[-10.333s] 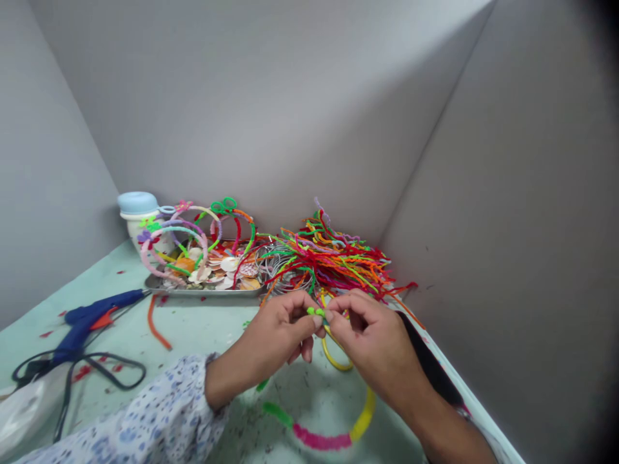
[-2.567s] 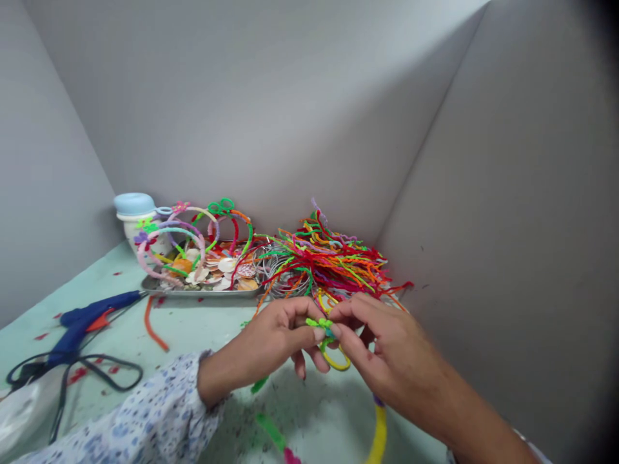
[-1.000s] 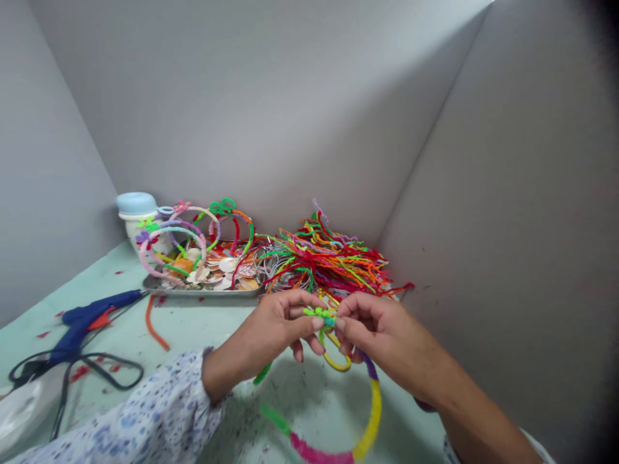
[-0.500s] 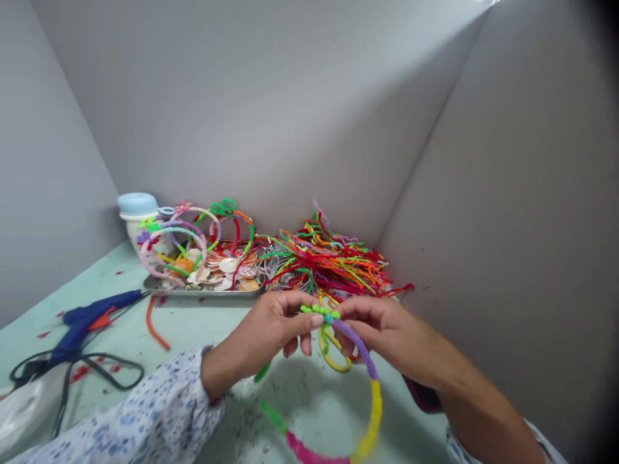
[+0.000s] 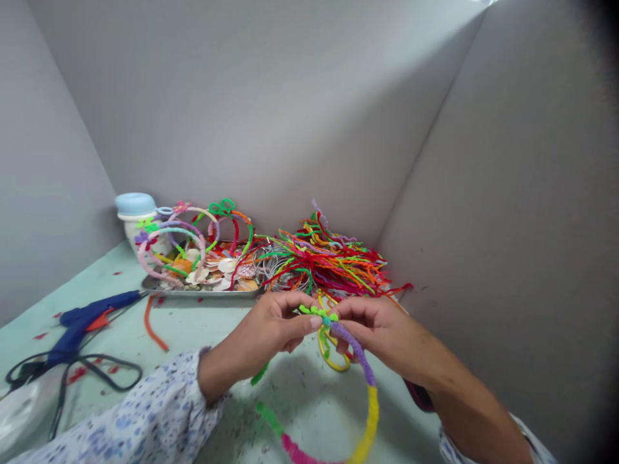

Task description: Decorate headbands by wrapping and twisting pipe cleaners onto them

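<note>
Over the bench (image 5: 213, 332), left hand (image 5: 265, 335) and right hand (image 5: 382, 335) both finger-pinch the fuzzy hoop (image 5: 371, 412) at its lime-and-teal trim; hoop curves down below. Bench pale green, red-flecked; tray (image 5: 203, 294) and pipe-cleaner pile (image 5: 338, 258) at back, glue gun (image 5: 77, 325) left, grey panels (image 5: 290, 116) around. Versus ten seconds ago: hoop's purple stretch now uncovered, previously behind right hand.

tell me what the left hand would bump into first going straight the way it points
Past the lime-green trim it pinches, the left hand would most likely meet the right hand first, though depth is hard to judge from one view.
</note>
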The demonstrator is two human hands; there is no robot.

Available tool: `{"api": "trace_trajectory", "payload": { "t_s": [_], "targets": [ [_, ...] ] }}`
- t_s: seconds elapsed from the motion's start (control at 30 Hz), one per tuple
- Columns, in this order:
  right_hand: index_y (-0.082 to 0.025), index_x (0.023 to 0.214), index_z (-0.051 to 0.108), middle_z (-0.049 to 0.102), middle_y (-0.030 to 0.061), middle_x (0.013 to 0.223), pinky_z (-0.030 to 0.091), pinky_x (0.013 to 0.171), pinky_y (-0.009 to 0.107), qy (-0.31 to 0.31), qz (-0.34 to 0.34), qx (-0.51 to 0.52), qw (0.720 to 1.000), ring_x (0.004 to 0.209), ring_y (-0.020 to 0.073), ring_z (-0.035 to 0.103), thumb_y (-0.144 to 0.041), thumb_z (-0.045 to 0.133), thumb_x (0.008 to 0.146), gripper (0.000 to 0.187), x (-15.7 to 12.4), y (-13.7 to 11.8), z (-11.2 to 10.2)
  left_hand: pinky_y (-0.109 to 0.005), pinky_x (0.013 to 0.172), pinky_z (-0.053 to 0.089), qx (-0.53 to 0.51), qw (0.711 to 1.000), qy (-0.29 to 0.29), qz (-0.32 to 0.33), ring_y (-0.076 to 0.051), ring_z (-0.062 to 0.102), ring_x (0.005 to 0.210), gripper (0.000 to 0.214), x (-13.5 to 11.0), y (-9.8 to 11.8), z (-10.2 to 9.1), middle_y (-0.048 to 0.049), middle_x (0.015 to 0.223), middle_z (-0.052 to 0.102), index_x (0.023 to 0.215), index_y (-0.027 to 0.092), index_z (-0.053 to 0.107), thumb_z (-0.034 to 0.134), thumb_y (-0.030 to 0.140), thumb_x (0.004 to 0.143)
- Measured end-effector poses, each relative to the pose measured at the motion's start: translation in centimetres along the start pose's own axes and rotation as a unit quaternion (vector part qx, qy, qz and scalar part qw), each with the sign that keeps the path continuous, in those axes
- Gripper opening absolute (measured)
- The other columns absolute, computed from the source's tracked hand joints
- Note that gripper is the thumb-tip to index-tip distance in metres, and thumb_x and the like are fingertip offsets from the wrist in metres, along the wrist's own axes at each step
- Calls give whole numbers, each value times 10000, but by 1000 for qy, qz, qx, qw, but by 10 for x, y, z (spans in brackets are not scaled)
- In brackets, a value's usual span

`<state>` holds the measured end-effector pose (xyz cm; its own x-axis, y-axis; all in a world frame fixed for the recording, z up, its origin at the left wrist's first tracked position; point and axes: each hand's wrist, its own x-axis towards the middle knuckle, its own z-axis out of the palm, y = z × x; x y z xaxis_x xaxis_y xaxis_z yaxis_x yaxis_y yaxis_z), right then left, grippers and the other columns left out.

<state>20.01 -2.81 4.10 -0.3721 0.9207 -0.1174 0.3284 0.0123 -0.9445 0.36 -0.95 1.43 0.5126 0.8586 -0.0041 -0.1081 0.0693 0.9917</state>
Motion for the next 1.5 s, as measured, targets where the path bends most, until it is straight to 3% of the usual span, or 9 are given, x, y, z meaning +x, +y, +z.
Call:
{"api": "trace_trajectory", "payload": {
  "t_s": [0.13,0.33,0.47,0.7,0.97,1.23,1.5],
  "targets": [
    [-185,789,688,632,-15,629,452,521,210,-1,20,-2,1000,532,98,556,-309,599,805,154,1,-1,1,-151,384,218,-14,1000,4,2,-32,294,416,138,0,1,0,90,495,400,861,166,653,690,262,769],
    [-197,746,659,595,-30,616,420,502,205,17,-2,-21,1000,524,95,530,-297,587,813,141,1,1,-1,-156,386,217,-22,1000,4,3,-37,287,410,140,0,3,1,94,488,382,852,174,652,693,269,758],
    [-208,762,673,611,-26,651,405,504,199,57,-36,-99,993,555,102,530,-240,558,822,133,-3,-5,0,-164,396,221,2,1000,8,2,-44,282,412,140,-1,2,0,94,468,384,851,175,653,681,279,761],
    [-223,772,697,624,-23,671,379,548,211,60,-134,-258,955,606,117,529,-169,488,860,234,-11,-10,3,-178,407,224,66,998,7,-6,-56,309,410,185,-2,4,0,95,439,381,872,163,653,667,309,759],
    [-196,719,636,587,-14,636,369,516,212,4,-87,-217,972,587,119,522,-169,403,905,299,-14,-9,1,-178,408,243,109,994,17,-13,-58,337,433,217,-2,8,3,81,517,435,931,175,647,654,317,766],
    [-195,669,615,612,-6,605,353,489,232,27,-59,-223,973,550,131,549,-277,402,936,352,-11,-4,4,-191,417,229,141,990,21,-22,-69,329,444,256,-2,4,4,71,510,437,950,178,692,647,348,764],
    [-202,652,575,596,-5,611,333,483,233,116,-83,-344,928,538,129,517,-262,453,895,278,-17,-9,17,-200,440,216,186,982,17,-14,-75,290,464,262,-2,1,2,70,538,443,954,179,690,625,362,778]
  ]
}}
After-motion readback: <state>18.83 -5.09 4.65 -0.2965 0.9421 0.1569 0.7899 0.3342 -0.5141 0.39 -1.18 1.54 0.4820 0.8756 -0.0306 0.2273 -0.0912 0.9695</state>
